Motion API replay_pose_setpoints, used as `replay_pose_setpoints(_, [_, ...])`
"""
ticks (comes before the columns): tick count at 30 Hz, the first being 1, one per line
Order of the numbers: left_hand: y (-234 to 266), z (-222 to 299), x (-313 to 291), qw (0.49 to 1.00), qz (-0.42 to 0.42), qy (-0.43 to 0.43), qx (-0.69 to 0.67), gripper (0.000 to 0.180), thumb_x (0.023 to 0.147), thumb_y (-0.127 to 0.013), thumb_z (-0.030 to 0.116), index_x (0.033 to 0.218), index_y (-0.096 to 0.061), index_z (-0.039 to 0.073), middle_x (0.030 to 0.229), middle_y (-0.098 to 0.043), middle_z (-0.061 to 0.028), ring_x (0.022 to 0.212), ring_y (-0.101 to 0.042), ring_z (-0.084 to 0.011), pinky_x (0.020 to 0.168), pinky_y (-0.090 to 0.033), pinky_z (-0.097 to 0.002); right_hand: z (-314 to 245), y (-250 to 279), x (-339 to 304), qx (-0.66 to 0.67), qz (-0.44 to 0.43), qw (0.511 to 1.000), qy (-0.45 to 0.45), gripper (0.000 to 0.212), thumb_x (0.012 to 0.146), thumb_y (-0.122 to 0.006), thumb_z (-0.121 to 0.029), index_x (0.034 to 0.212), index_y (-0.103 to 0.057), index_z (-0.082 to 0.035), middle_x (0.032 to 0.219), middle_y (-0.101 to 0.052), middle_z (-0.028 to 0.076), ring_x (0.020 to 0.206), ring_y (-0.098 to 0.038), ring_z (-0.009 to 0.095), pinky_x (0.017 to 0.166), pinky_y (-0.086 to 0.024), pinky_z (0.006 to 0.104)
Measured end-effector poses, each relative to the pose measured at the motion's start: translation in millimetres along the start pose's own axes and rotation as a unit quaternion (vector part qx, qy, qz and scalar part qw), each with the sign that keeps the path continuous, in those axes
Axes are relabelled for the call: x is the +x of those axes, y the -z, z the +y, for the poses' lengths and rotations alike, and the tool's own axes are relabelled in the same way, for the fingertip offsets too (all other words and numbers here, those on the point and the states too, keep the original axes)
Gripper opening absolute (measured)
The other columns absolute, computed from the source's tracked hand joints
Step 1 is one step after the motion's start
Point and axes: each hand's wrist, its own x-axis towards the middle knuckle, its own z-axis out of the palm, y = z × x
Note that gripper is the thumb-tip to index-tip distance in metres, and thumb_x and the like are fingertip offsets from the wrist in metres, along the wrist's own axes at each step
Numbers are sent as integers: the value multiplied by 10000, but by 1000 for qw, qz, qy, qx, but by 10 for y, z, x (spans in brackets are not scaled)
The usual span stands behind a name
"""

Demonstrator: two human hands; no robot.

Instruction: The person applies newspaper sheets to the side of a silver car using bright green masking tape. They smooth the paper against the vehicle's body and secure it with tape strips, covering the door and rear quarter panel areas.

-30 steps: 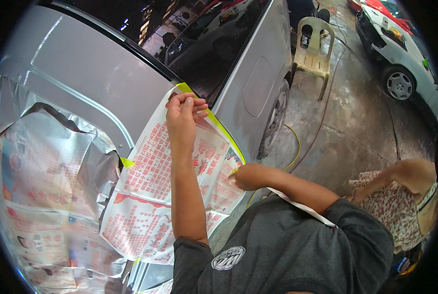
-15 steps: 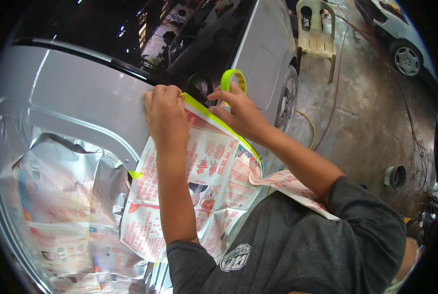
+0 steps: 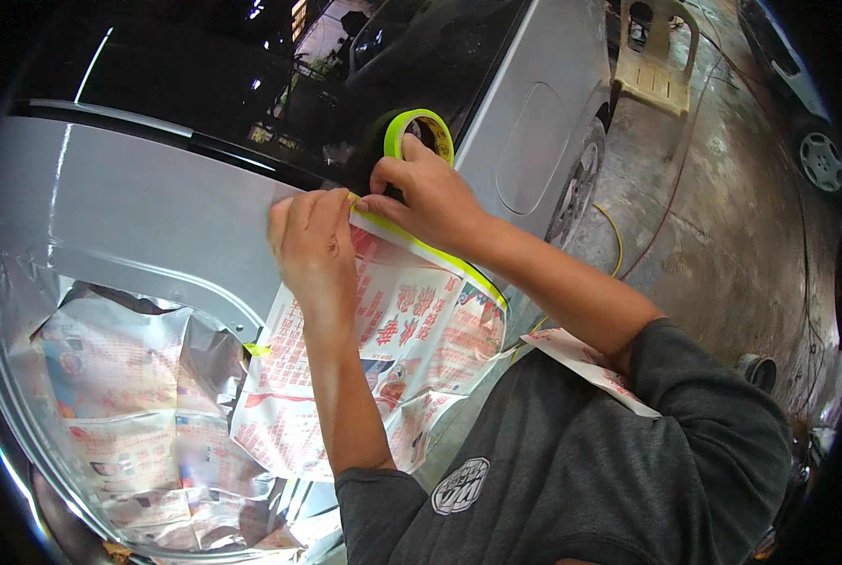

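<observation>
My left hand (image 3: 312,245) is closed at the top corner of a newspaper sheet (image 3: 411,325), its curled fingers against the grey car panel (image 3: 171,193) and on the end of a neon yellow-green tape strip (image 3: 430,252). That strip runs along the sheet's upper edge. In my right hand (image 3: 432,200) is a roll of matching masking tape (image 3: 392,141), with a finger inside its ring. My right thumb reaches the strip close to my left fingertips. The sheet hangs over the car's lower body below my hands.
More newspaper (image 3: 124,363) covers an opening at the left, with a small tape piece (image 3: 257,349) beside it. Above lies dark window glass (image 3: 204,56). A plastic chair (image 3: 654,71), a yellow hose (image 3: 618,240) and another car (image 3: 797,104) are at the right.
My right hand with the tape roll has moved left toward my left hand, and its thumb now meets the tape strip. The view has shifted slightly.
</observation>
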Motion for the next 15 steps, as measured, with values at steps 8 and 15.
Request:
replay_pose_setpoints(8, [-58, 18, 32, 999, 18, 14, 27, 94, 849, -797, 60, 936, -762, 70, 914, -694, -38, 924, -596, -254, 832, -488, -382, 6, 65, 93, 33, -29, 999, -12, 250, 845, -819, -277, 913, -696, -70, 990, -585, 180, 921, -630, 364, 772, -503, 467])
replay_pose_setpoints(15, [-137, 20, 12, 998, 32, 28, 47, 99, 848, -814, 82, 940, -777, 84, 908, -675, -35, 924, -585, -248, 824, -481, -383, -6, 96, 143, 16, -28, 999, -21, 240, 850, -808, -264, 918, -698, -63, 968, -591, 190, 893, -642, 361, 748, -517, 470])
